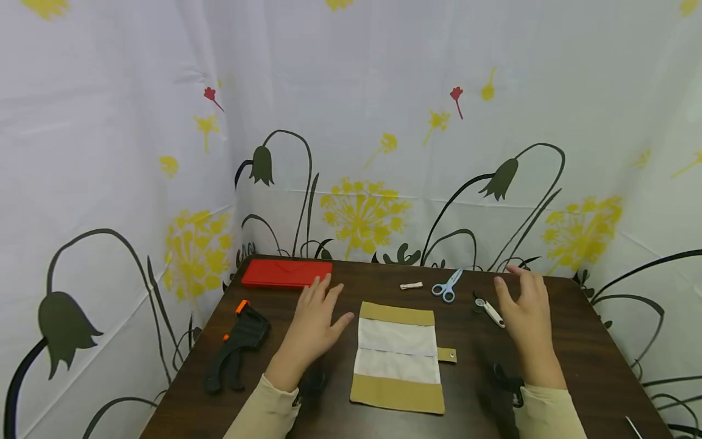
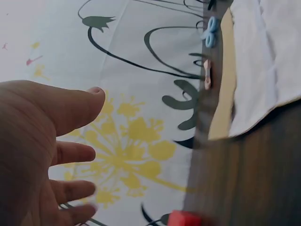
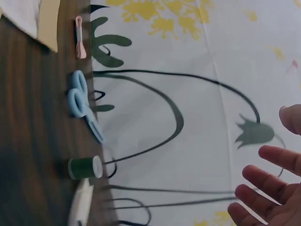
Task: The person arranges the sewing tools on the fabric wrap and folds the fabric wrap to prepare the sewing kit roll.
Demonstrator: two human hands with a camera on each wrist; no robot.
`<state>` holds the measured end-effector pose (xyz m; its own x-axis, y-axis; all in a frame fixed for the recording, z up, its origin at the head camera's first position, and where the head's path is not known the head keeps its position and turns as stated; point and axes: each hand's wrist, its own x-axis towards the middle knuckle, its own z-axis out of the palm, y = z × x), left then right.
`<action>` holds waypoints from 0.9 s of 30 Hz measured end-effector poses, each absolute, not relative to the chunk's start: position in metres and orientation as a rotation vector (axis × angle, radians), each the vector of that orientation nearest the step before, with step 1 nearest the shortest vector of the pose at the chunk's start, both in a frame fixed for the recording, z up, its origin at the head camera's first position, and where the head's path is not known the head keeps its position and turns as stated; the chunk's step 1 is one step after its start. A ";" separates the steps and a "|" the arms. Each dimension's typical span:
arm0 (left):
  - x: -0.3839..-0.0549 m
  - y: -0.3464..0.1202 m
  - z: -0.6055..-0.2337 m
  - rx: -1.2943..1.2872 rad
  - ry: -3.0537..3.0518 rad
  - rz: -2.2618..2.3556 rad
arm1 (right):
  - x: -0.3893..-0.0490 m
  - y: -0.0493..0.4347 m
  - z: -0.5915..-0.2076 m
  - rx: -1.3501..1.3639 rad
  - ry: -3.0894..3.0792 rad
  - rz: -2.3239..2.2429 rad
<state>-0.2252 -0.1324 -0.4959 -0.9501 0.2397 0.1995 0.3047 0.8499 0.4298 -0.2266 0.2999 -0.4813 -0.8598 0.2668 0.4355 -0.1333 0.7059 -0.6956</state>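
Observation:
An unfolded cloth pouch [image 1: 397,356], tan at both ends with a white lining, lies flat between my hands. Its short snap strap [image 1: 446,355] sticks out to the right. My left hand [image 1: 314,323] is raised at the pouch's left, fingers spread and holding nothing. On the other side, my right hand [image 1: 528,311] hovers with fingers apart, also holding nothing. Just left of it are a green thread spool [image 3: 84,167] and a white-handled tool [image 1: 493,314]. Light blue scissors [image 1: 446,286] and a small pink thread bundle [image 1: 411,285] lie behind the pouch.
A red case [image 1: 287,272] sits at the table's back left corner. Nearer, left of my left hand, lies a black clamp [image 1: 241,341] with orange tips. A thin metal tool [image 1: 633,427] shows near the right edge. A flower-printed curtain [image 1: 362,122] hangs behind the table.

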 end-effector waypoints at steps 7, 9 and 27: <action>-0.223 -0.124 -0.515 -0.569 -2.946 -0.973 | -0.221 0.318 -0.513 -0.332 -2.347 1.159; -0.226 -0.121 -0.525 -0.713 -2.943 -1.046 | -0.222 0.326 -0.525 -0.410 -2.322 1.278; -0.259 -0.109 -0.576 -1.199 -2.991 -1.268 | -0.241 0.350 -0.595 -0.529 -2.441 1.427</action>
